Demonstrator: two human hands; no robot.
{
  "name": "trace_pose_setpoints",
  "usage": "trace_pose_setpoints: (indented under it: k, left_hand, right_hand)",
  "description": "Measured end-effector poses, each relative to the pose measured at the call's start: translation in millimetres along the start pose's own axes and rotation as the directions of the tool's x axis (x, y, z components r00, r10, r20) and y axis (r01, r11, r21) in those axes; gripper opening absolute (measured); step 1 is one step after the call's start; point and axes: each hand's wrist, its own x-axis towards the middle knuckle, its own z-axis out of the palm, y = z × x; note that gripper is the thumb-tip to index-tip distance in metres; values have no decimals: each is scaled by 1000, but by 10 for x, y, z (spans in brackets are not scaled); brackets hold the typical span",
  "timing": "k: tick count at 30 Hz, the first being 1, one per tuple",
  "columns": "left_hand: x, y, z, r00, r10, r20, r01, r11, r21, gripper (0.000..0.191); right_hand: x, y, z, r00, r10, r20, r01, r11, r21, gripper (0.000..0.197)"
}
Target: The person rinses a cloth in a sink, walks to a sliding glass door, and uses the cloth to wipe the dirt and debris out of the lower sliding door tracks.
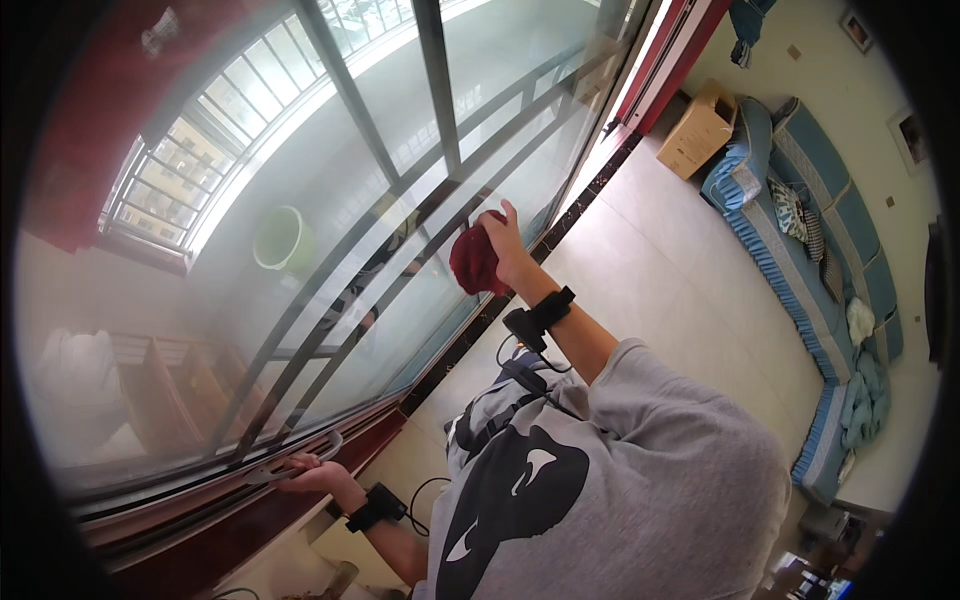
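Observation:
A dark red cloth (475,260) is bunched in my right hand (504,244), which is raised before the glass of a sliding door (420,315). Whether the cloth touches the pane cannot be told. Low on the left, my left hand (319,475) is closed around the metal pull handle (330,448) at the door's edge. Both wrists wear black straps with small cabled devices. Reflections and haze lie over the glass.
Behind the glass are a green bucket (283,240), a wooden rack (169,390) and a barred window (217,135). A dark threshold strip (592,189) runs beneath the door. On the right stand a cardboard box (694,135) and a blue sofa (806,277).

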Motion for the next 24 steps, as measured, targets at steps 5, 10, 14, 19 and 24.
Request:
trace_pose_setpoints:
  k: [5, 10, 14, 19, 24]
  left_hand:
    - [-304, -162, 224, 995, -73, 71, 77, 996, -52, 55]
    - [-714, -316, 499, 979, -175, 101, 183, 980, -82, 58]
    - [-1013, -383, 802, 932, -219, 289, 263, 957, -122, 59]
    - [-1304, -654, 1048, 794, -196, 576, 266, 963, -39, 68]
    - [-1771, -985, 1453, 690, -340, 639, 423, 906, 24, 65]
  right_hand:
    - [227, -187, -191, 996, -94, -2, 94, 995, -15, 75]
    - [426, -154, -385, 964, -263, -49, 260, 964, -60, 69]
    - [501, -34, -523, 934, -357, -29, 352, 930, -111, 58]
    - [282, -5, -623, 893, -407, 192, 443, 868, -223, 35]
    - [225, 127, -922, 814, -237, 530, 515, 715, -472, 40]
